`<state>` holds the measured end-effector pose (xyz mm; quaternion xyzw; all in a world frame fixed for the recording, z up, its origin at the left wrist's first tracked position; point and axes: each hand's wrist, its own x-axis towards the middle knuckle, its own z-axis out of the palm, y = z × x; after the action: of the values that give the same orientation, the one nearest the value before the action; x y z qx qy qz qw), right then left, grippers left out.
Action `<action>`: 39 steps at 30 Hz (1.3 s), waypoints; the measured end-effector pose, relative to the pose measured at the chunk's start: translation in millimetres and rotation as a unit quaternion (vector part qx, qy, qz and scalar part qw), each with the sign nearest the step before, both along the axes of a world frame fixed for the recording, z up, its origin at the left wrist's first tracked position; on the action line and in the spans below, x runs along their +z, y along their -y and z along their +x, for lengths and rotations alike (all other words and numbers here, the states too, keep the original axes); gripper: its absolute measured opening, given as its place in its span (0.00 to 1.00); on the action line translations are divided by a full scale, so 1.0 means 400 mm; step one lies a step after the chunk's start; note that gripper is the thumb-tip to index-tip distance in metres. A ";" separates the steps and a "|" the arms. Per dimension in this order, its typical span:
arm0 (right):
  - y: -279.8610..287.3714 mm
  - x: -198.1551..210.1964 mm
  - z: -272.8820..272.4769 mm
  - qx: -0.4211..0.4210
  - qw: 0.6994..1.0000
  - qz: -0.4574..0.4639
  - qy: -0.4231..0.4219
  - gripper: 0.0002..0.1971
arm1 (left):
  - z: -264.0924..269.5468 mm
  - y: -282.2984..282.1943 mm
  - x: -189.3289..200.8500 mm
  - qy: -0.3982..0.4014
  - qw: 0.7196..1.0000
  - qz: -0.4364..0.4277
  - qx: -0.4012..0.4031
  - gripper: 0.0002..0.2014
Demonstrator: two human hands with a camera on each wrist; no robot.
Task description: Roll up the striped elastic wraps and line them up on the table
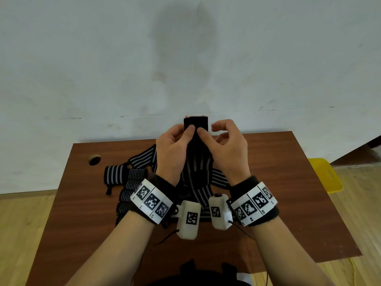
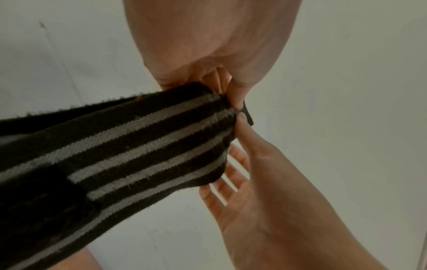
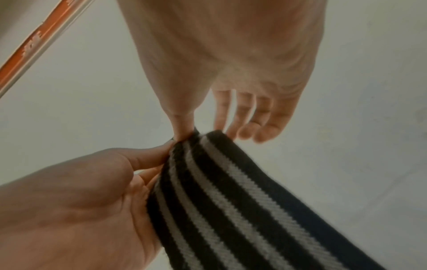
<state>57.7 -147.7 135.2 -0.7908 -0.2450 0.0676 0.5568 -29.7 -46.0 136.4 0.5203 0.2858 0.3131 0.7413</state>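
Note:
I hold a black-and-white striped elastic wrap up over the brown table by its plain black end. My left hand pinches that end with its thumb on the front. My right hand holds it beside the left, thumb on the front and fingers curled at the wrap's right edge. The strip hangs down between my wrists to the table. In the right wrist view the wrap runs from both thumbs toward the camera. Several rolled wraps lie in a column at the left, beside a bigger roll.
Loose striped wraps lie in a heap under my hands and spread to the right. A round cable hole is at the table's back left. A yellow object stands past the right edge. A white wall is close behind.

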 end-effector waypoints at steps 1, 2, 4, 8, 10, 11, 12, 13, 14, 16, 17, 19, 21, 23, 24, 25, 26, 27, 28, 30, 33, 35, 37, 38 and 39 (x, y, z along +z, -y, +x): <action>0.000 0.003 0.000 0.014 1.000 0.016 0.012 0.11 | 0.001 -0.001 0.002 -0.001 1.000 0.014 -0.001 0.07; 0.000 0.008 -0.002 0.029 0.999 0.042 0.012 0.07 | 0.002 -0.001 0.004 0.001 1.000 0.027 -0.003 0.06; 0.002 0.014 -0.001 0.041 0.994 0.096 -0.021 0.05 | 0.006 -0.001 0.004 -0.003 0.999 0.054 -0.003 0.06; 0.001 0.013 0.011 0.022 0.986 0.143 -0.078 0.03 | 0.010 -0.002 0.009 -0.025 0.991 0.123 -0.041 0.10; 0.004 0.016 0.012 0.025 0.983 0.159 -0.087 0.03 | 0.013 -0.009 0.003 -0.055 0.979 0.178 -0.086 0.09; 0.005 0.020 0.014 0.026 0.981 0.168 -0.094 0.03 | 0.014 -0.017 -0.003 -0.078 0.970 0.203 -0.108 0.09; 0.006 0.021 0.017 0.028 0.979 0.172 -0.105 0.03 | 0.013 -0.027 -0.009 -0.093 0.963 0.217 -0.128 0.11; 0.004 0.019 0.022 0.029 0.978 0.173 -0.116 0.04 | 0.011 -0.034 -0.012 -0.098 0.961 0.215 -0.146 0.12; 0.003 0.017 0.027 0.032 0.976 0.175 -0.127 0.05 | 0.011 -0.039 -0.013 -0.092 0.962 0.204 -0.159 0.13; 0.003 0.005 0.036 0.058 0.972 0.175 -0.147 0.10 | 0.013 -0.041 -0.009 -0.073 0.969 0.187 -0.147 0.12; 0.005 -0.005 0.041 0.086 0.969 0.168 -0.161 0.13 | 0.016 -0.041 -0.002 -0.064 0.974 0.180 -0.122 0.11; 0.008 -0.023 0.038 0.165 0.957 0.138 -0.195 0.17 | 0.024 -0.046 0.016 -0.041 0.986 0.142 -0.080 0.11; 0.007 -0.045 0.026 0.219 0.953 0.087 -0.187 0.15 | 0.039 -0.060 0.038 -0.014 0.993 0.101 -0.063 0.10; 0.001 -0.064 0.025 0.209 0.965 0.049 -0.149 0.14 | 0.059 -0.071 0.062 0.004 0.996 0.068 -0.051 0.08; -0.001 -0.070 0.027 0.196 0.967 0.046 -0.153 0.13 | 0.070 -0.076 0.075 0.016 0.997 0.053 -0.048 0.08; -0.003 -0.074 0.031 0.184 0.966 0.051 -0.175 0.13 | 0.081 -0.082 0.089 0.030 0.998 0.041 -0.047 0.08; -0.001 -0.078 0.036 0.180 0.963 0.055 -0.193 0.12 | 0.092 -0.088 0.102 0.041 0.997 0.036 -0.048 0.08; 0.004 -0.085 0.043 0.175 0.965 0.051 -0.191 0.11 | 0.104 -0.093 0.113 0.051 0.997 0.038 -0.051 0.08; 0.010 -0.091 0.049 0.167 0.970 0.040 -0.174 0.11 | 0.115 -0.097 0.120 0.055 0.996 0.050 -0.054 0.08; 0.025 -0.100 0.054 0.159 0.977 0.026 -0.138 0.10 | 0.134 -0.102 0.121 0.041 0.994 0.085 -0.046 0.08; 0.040 -0.105 0.044 0.163 0.981 0.022 -0.105 0.10 | 0.147 -0.101 0.095 0.020 0.995 0.094 -0.012 0.09; 0.054 -0.118 0.037 0.175 0.979 0.001 -0.105 0.13 | 0.149 -0.103 0.080 0.022 0.998 0.056 0.012 0.10; 0.067 -0.142 0.030 0.204 0.970 -0.029 -0.131 0.17 | 0.148 -0.109 0.077 0.031 0.999 0.020 0.029 0.09; 0.073 -0.155 0.029 0.217 0.964 -0.037 -0.151 0.18 | 0.149 -0.114 0.076 0.032 0.999 0.017 0.032 0.09; 0.078 -0.161 0.028 0.228 0.958 -0.043 -0.167 0.19 | 0.149 -0.118 0.074 0.030 0.999 0.021 0.035 0.10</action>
<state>68.9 -178.8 70.8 -0.7144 -0.3192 0.3342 0.5255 29.8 1.2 166.0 0.5160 0.2750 0.3596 0.7272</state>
